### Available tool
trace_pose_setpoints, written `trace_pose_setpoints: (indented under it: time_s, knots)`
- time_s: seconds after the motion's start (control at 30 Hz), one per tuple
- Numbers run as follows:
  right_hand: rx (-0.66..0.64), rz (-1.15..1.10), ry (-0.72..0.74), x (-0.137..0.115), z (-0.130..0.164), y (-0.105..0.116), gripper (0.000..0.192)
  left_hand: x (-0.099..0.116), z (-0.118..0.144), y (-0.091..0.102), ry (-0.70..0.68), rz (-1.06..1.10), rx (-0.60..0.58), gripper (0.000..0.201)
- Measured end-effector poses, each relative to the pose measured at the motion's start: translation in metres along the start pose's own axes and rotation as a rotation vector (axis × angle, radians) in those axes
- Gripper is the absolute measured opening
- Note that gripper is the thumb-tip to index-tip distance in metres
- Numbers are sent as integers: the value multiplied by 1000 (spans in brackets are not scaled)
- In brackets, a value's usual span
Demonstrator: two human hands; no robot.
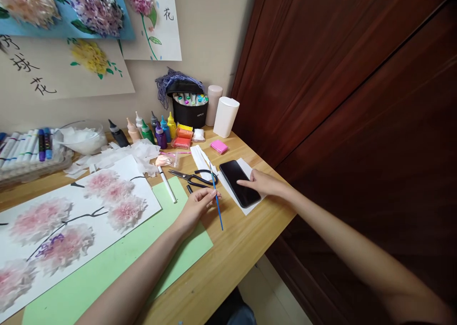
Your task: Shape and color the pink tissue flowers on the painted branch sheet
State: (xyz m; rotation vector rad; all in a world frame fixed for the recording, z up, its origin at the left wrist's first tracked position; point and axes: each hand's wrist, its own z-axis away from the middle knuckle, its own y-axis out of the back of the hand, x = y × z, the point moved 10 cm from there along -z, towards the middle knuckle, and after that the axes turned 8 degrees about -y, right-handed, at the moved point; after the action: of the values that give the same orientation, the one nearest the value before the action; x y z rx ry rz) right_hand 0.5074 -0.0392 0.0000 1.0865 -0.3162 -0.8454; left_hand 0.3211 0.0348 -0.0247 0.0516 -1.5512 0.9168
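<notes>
My left hand (pixel 196 207) rests on the wooden table (pixel 243 248) and pinches a thin blue paintbrush (pixel 216 196) that runs from near the scissors down toward the table's front edge. My right hand (pixel 263 183) lies on a black phone (pixel 238 182), one fingertip touching its dark screen. The phone rests on a white sheet (pixel 246 208). Black scissors (pixel 193 177) lie just behind my left hand. A white sheet with pink paper flowers (pixel 71 215) sits to the left, on a green mat (pixel 107 268).
Several small paint bottles (pixel 157 129) stand at the back beside a black marker case (pixel 189 106), a white cup (pixel 225 116) and pink clay (pixel 219 147). A bowl of tissue (pixel 84 137) and a marker tray (pixel 28 148) sit far left. A dark wooden wardrobe (pixel 357 101) borders the table's right side.
</notes>
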Motion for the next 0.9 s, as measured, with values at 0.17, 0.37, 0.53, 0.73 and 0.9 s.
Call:
trace_pose_setpoints:
  time_s: [0.17,0.37,0.53,0.73,0.9]
  knots:
    - [-277,69,68,5,-22,1,64,1,0,-1,-8,-14,-11,33]
    - [-382,159,106,-4,-22,-4,65,2,0,-1,-26,-35,-21,32]
    - [-357,242,66,-3,-26,-7,58,1,0,-1,-22,-30,-13,32]
    - [-359,305,39,-4,-29,-9,58,-1,-2,1,-28,-28,-20,30]
    - [-384,277,24,-6,-25,-7,64,-2,-2,2,-28,-44,-20,31]
